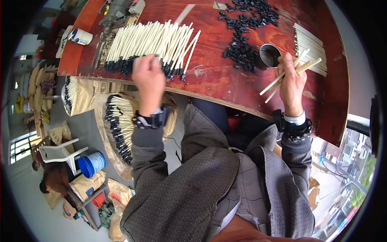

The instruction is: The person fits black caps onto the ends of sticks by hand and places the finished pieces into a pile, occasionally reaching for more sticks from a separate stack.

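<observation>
My right hand (293,84) is closed around several pale thin sticks (309,65), which poke out on both sides of the fingers. Just left of it a round metal cup (269,55) stands on the red wooden table (215,86). My left hand (149,76) hovers at the near edge of a wide layer of pale sticks (147,38) tipped with black end pieces. Its fingers are curled together; whether something small is between them I cannot make out. Loose black end pieces (240,52) lie heaped beside the cup.
More plain sticks (312,48) lie stacked at the table's right. A white cup (81,36) rests on the far left edge. Below the table, an open bag (121,129) holds black-tipped sticks. A blue bucket (92,164) and white chair (60,153) stand on the floor at left.
</observation>
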Demonstrator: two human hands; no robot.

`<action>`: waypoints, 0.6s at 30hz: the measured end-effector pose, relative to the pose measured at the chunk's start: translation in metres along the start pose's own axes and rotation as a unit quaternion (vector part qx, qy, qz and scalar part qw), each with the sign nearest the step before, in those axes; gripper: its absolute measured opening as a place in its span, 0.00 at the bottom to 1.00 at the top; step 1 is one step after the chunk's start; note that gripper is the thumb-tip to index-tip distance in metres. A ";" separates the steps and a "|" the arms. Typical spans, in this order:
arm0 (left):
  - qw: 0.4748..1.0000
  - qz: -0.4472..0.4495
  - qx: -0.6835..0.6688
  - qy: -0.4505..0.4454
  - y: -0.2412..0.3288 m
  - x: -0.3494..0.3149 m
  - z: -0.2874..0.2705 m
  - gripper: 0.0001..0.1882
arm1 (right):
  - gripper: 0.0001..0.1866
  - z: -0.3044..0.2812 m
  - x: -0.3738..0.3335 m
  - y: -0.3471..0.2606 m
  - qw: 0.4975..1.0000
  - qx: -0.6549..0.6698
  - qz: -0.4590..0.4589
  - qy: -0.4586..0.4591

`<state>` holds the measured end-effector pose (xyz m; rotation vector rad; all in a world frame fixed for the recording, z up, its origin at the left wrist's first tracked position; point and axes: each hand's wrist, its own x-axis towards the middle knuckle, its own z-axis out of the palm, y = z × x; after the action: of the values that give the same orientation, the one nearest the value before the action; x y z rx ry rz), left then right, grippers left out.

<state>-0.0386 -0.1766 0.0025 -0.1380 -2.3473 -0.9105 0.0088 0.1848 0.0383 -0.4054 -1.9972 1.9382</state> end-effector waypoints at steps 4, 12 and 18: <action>0.984 0.001 0.165 0.064 -0.068 0.030 -0.036 0.07 | 0.21 0.004 0.002 0.005 1.000 -0.004 0.010 0.001; 0.936 0.030 0.339 0.085 -0.076 0.045 -0.044 0.12 | 0.25 -0.003 0.006 0.010 0.997 -0.073 -0.005 0.028; 0.979 0.142 -0.036 -0.143 0.053 -0.006 0.049 0.09 | 0.26 -0.020 0.012 0.012 0.999 -0.041 0.004 0.011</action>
<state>-0.0424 -0.1048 0.0014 -0.6566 -2.4678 -0.8779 0.0065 0.2086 0.0267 -0.4544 -2.0687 1.8540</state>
